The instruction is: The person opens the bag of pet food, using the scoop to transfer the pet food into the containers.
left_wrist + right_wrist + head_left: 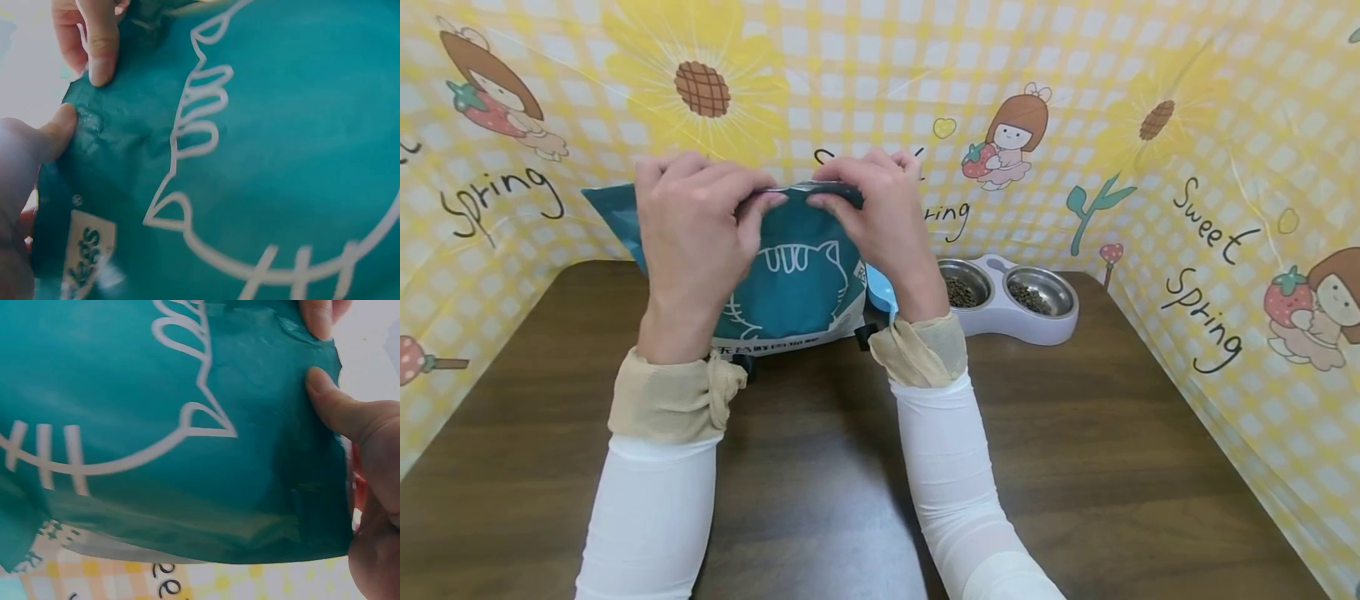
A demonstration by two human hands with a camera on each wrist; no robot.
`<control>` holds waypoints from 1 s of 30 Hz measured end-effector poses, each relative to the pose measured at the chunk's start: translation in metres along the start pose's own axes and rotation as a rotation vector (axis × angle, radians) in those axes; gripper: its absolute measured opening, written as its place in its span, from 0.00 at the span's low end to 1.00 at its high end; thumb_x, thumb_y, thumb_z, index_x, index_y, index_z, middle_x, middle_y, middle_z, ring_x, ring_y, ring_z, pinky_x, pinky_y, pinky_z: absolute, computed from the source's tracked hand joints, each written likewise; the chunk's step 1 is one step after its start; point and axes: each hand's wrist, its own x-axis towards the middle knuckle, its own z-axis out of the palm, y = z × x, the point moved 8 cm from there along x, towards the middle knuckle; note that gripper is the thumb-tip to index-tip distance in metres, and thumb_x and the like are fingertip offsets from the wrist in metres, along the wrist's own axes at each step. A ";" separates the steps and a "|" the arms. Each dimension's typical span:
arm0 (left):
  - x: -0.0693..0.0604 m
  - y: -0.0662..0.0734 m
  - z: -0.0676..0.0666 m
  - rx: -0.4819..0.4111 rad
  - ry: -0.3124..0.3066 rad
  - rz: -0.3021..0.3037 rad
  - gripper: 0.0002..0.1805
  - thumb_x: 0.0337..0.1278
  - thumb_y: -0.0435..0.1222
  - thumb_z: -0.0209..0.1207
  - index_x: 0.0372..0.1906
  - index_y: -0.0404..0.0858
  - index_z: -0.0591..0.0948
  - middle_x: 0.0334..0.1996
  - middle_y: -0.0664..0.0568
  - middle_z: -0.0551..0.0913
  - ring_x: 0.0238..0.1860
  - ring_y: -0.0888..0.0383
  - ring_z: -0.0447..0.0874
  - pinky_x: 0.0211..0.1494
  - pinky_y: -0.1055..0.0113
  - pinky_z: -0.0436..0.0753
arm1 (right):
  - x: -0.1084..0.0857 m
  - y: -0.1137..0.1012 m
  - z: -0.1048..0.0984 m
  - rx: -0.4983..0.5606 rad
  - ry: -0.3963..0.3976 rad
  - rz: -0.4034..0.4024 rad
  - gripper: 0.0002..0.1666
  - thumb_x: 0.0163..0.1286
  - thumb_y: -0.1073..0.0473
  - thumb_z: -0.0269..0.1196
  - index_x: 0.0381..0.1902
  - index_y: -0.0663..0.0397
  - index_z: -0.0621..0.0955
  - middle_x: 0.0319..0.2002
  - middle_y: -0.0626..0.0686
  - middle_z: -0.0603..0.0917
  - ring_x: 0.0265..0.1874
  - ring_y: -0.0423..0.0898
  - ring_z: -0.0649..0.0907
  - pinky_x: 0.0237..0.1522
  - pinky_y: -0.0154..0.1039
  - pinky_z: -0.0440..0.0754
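Note:
A teal pet food bag (801, 292) with a white cat outline stands upright on the table. My left hand (696, 225) pinches its top edge between thumb and fingers, left of the middle. Close beside it, my right hand (883, 217) pinches the same edge. Both wrist views show thumbs against the teal face of the bag (300, 125), with fingers along the edge. The top edges lie together between the hands, so the inside of the bag (125, 394) is hidden.
Right of the bag, a pale double feeder (1030, 329) holds two metal bowls with brown kibble. A light blue object (880, 287) is mostly hidden behind my right wrist. The wooden table (820, 467) meets a yellow checked cloth (865, 67) at the back and sides.

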 end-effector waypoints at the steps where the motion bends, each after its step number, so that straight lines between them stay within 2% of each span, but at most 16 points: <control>1: 0.000 -0.002 -0.002 0.008 -0.011 -0.024 0.20 0.75 0.49 0.64 0.51 0.36 0.93 0.46 0.40 0.95 0.46 0.38 0.86 0.61 0.42 0.68 | 0.000 0.000 0.000 -0.004 0.004 -0.008 0.15 0.72 0.50 0.74 0.49 0.52 0.92 0.43 0.51 0.94 0.47 0.50 0.82 0.68 0.54 0.61; 5: 0.001 -0.010 -0.018 0.065 -0.057 -0.098 0.18 0.70 0.46 0.70 0.53 0.37 0.92 0.50 0.40 0.94 0.53 0.36 0.88 0.64 0.41 0.67 | 0.000 0.000 -0.001 0.001 0.013 -0.022 0.13 0.72 0.50 0.74 0.47 0.52 0.92 0.42 0.50 0.94 0.45 0.50 0.81 0.70 0.55 0.60; 8: 0.001 -0.017 -0.028 0.043 -0.039 -0.100 0.14 0.70 0.42 0.70 0.50 0.37 0.93 0.49 0.39 0.94 0.51 0.35 0.86 0.64 0.40 0.67 | 0.001 0.002 -0.003 0.019 0.017 0.003 0.13 0.71 0.50 0.75 0.47 0.51 0.93 0.42 0.50 0.95 0.45 0.49 0.80 0.70 0.54 0.59; 13: -0.001 -0.025 -0.027 -0.034 0.035 -0.079 0.13 0.74 0.41 0.67 0.45 0.35 0.94 0.45 0.38 0.94 0.48 0.36 0.84 0.61 0.41 0.69 | 0.001 0.012 -0.003 0.009 0.022 0.077 0.16 0.71 0.49 0.75 0.51 0.50 0.92 0.48 0.49 0.95 0.53 0.49 0.84 0.71 0.53 0.61; 16: -0.002 -0.029 -0.026 -0.013 0.054 -0.086 0.17 0.76 0.45 0.65 0.47 0.35 0.93 0.46 0.38 0.94 0.49 0.35 0.85 0.63 0.41 0.67 | -0.001 0.021 -0.006 0.042 0.047 0.128 0.16 0.71 0.50 0.75 0.51 0.52 0.92 0.49 0.51 0.95 0.55 0.49 0.85 0.71 0.50 0.62; 20: 0.000 -0.038 -0.030 -0.004 0.058 -0.135 0.20 0.72 0.48 0.68 0.52 0.36 0.92 0.49 0.38 0.94 0.54 0.34 0.86 0.68 0.43 0.66 | -0.002 0.028 -0.011 0.103 0.091 0.151 0.13 0.69 0.53 0.77 0.47 0.54 0.93 0.45 0.53 0.96 0.52 0.49 0.88 0.70 0.47 0.63; 21: 0.000 -0.044 -0.032 -0.020 0.060 -0.168 0.20 0.69 0.48 0.70 0.52 0.37 0.92 0.50 0.38 0.94 0.54 0.35 0.85 0.70 0.45 0.67 | -0.002 0.029 -0.012 0.111 0.099 0.151 0.13 0.69 0.54 0.77 0.46 0.55 0.93 0.44 0.53 0.96 0.51 0.49 0.89 0.69 0.46 0.62; 22: 0.000 -0.051 -0.033 -0.042 0.056 -0.218 0.21 0.66 0.48 0.73 0.54 0.38 0.92 0.51 0.39 0.94 0.53 0.41 0.86 0.70 0.51 0.68 | -0.002 0.030 -0.013 0.122 0.108 0.155 0.13 0.68 0.54 0.78 0.45 0.55 0.92 0.44 0.53 0.96 0.50 0.48 0.90 0.70 0.45 0.62; 24: -0.003 -0.071 -0.036 -0.130 0.046 -0.372 0.22 0.60 0.46 0.78 0.56 0.43 0.91 0.54 0.49 0.94 0.53 0.54 0.86 0.67 0.64 0.71 | -0.001 0.033 -0.014 0.157 0.128 0.177 0.13 0.67 0.55 0.79 0.44 0.56 0.92 0.43 0.54 0.96 0.48 0.47 0.92 0.70 0.42 0.62; 26: -0.007 -0.090 -0.036 -0.259 0.053 -0.505 0.24 0.56 0.42 0.80 0.58 0.46 0.90 0.52 0.58 0.93 0.53 0.64 0.85 0.62 0.73 0.74 | -0.001 0.039 -0.011 0.218 0.152 0.224 0.16 0.65 0.55 0.80 0.45 0.59 0.90 0.44 0.56 0.95 0.47 0.47 0.93 0.70 0.37 0.68; 28: -0.013 -0.108 -0.033 -0.385 0.054 -0.629 0.25 0.55 0.39 0.81 0.59 0.49 0.90 0.48 0.69 0.91 0.49 0.73 0.85 0.55 0.80 0.77 | -0.002 0.049 -0.006 0.313 0.177 0.300 0.21 0.63 0.55 0.82 0.48 0.60 0.89 0.46 0.57 0.94 0.48 0.46 0.92 0.65 0.32 0.74; 29: -0.015 -0.114 -0.030 -0.448 0.057 -0.668 0.23 0.55 0.39 0.81 0.57 0.49 0.90 0.45 0.72 0.90 0.49 0.72 0.87 0.54 0.80 0.79 | -0.003 0.055 -0.003 0.366 0.189 0.341 0.23 0.62 0.56 0.82 0.51 0.61 0.88 0.47 0.57 0.94 0.49 0.45 0.91 0.60 0.31 0.78; 30: -0.017 -0.119 -0.027 -0.523 0.062 -0.687 0.20 0.56 0.38 0.80 0.55 0.47 0.91 0.43 0.71 0.91 0.49 0.71 0.88 0.55 0.80 0.80 | -0.004 0.061 0.000 0.431 0.201 0.379 0.25 0.62 0.56 0.83 0.53 0.61 0.87 0.48 0.58 0.93 0.48 0.44 0.90 0.55 0.31 0.81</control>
